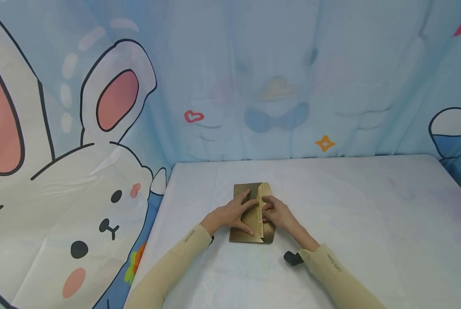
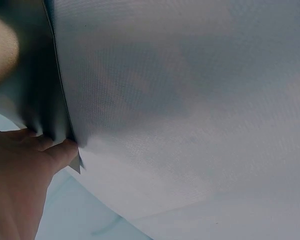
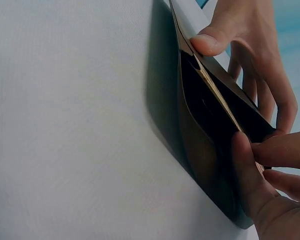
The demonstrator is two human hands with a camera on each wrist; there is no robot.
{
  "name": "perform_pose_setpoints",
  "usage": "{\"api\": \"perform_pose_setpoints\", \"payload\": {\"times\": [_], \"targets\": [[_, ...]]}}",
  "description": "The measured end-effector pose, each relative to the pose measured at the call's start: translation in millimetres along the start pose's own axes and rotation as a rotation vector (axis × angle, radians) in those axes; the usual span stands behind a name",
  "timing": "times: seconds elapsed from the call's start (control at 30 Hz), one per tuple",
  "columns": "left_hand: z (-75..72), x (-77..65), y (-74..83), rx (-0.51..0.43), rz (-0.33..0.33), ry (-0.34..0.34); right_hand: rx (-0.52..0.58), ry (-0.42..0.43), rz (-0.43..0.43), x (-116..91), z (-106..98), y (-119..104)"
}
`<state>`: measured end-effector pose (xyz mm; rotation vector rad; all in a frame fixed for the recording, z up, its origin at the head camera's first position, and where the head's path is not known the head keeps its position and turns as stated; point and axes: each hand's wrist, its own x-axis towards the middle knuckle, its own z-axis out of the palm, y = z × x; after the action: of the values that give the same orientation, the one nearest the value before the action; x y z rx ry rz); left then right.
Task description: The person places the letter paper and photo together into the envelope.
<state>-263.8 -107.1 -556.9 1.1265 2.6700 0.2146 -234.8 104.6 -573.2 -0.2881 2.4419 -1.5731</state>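
A gold-brown envelope (image 1: 236, 235) lies on the white table, its flap (image 1: 269, 235) folded out to the right. From its mouth shows a strip of gold-coloured paper (image 1: 260, 225) with a patterned edge. My left hand (image 1: 232, 213) spreads over the envelope's front, fingers extended; in the right wrist view its thumb (image 3: 207, 45) presses near one end of the mouth. My right hand (image 1: 279, 213) pinches the gold paper between thumb and fingers at the opening. The right wrist view shows the envelope's mouth gaping, with the paper's lower part hidden inside.
White cloth covers the table (image 1: 369, 223) around the envelope. A light blue curtain (image 1: 222, 51) hangs behind the far table edge, and a printed rabbit (image 1: 95, 206) fills the left side. A black wrist device (image 1: 293, 258) sits by the right cuff.
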Motion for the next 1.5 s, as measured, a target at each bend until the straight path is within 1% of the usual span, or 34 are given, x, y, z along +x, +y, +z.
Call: {"api": "perform_pose_setpoints", "payload": {"times": [0.2, 0.33, 0.63, 0.8, 1.0, 1.13, 1.23, 1.37, 1.5], "targets": [[-1.4, 0.8, 0.7, 0.012, 0.011, 0.002, 0.016, 0.012, -0.001, 1.9, 3.0, -2.4], [-1.8, 1.6, 1.2, 0.016, 0.011, -0.006, 0.006, 0.025, -0.009, 1.8, 4.2, -5.9], [-2.2, 1.1, 4.8, 0.021, -0.023, -0.042, -0.015, 0.026, 0.004, 0.8, 6.2, -9.9], [-2.3, 1.9, 6.5, 0.013, -0.038, -0.058, -0.078, 0.018, 0.003, 0.9, 4.9, -11.2], [-1.0, 4.3, 6.3, 0.059, -0.026, -0.068, -0.193, 0.01, 0.01, 1.9, 2.6, -11.1], [-1.2, 4.7, 5.5, 0.064, -0.042, -0.081, -0.244, 0.021, 0.0, 2.6, -0.5, -7.8], [-1.1, 4.5, 3.6, 0.078, -0.061, -0.1, -0.193, 0.023, 0.033, 1.8, -3.8, -3.8], [-0.6, 3.5, 0.8, 0.086, -0.071, -0.1, -0.108, 0.024, 0.097, -2.6, -10.0, 3.8], [-2.0, 1.9, -2.0, 0.056, -0.069, -0.094, -0.123, 0.059, 0.122, -9.2, -21.5, 11.8]]}}
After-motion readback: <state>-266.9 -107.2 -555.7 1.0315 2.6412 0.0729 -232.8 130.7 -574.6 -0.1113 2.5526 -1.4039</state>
